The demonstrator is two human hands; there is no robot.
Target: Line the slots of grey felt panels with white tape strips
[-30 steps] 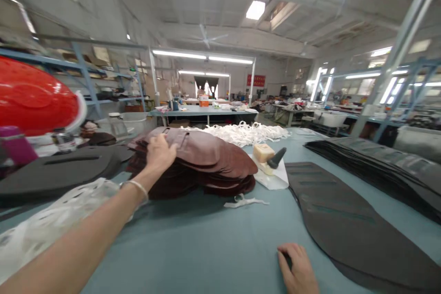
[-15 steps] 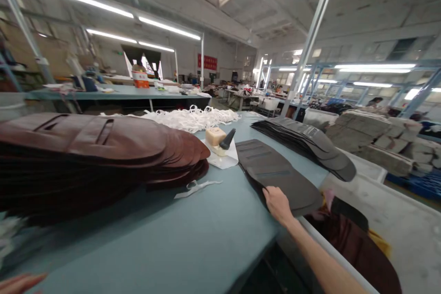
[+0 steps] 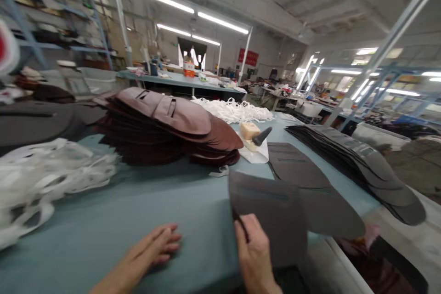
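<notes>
With right hand pinching dark panel by near edge, peel slowly off grey stack at 2 o'clock; brace left hand, fingers spread flat, on table.

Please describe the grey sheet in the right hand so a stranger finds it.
At the front edge of the blue table, right of the brown stack, the right hand pinches the grey sheet. Unlike its flat grey neighbours, it is lifted.
</notes>
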